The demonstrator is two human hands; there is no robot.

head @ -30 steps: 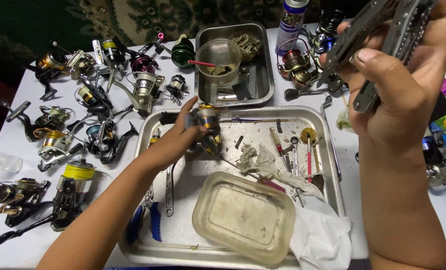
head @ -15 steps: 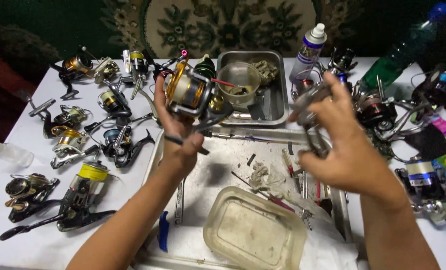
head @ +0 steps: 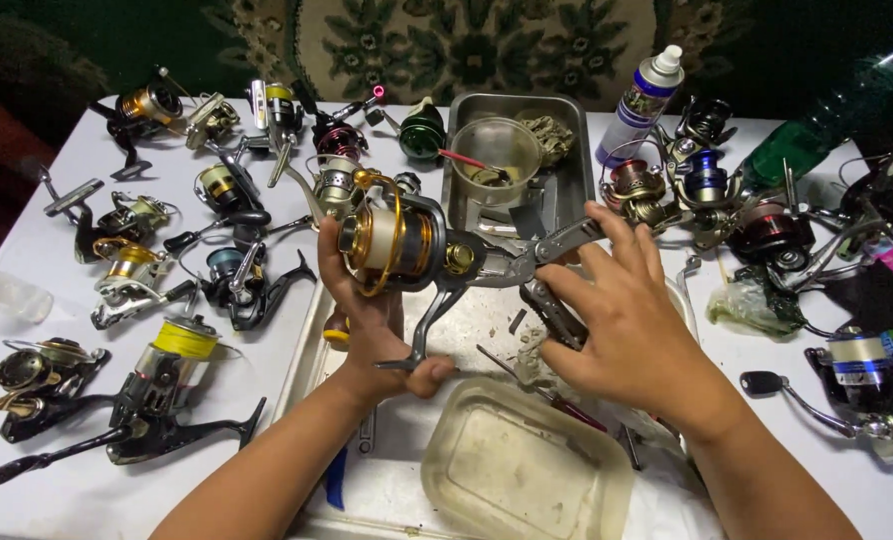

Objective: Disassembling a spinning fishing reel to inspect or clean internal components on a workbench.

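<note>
Left hand is seen clamped on a gold spinning reel, raised above the metal tray; pliers, gripped by the right hand (held apart half a second ago), are now closed on its side, suggesting disassembly is under way.

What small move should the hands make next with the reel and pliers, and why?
Probably a steady twist of the pliers: their tips already meet the side of the gold spinning reel, which the left hand holds up over the metal tray while the right hand grips the handles.
</note>
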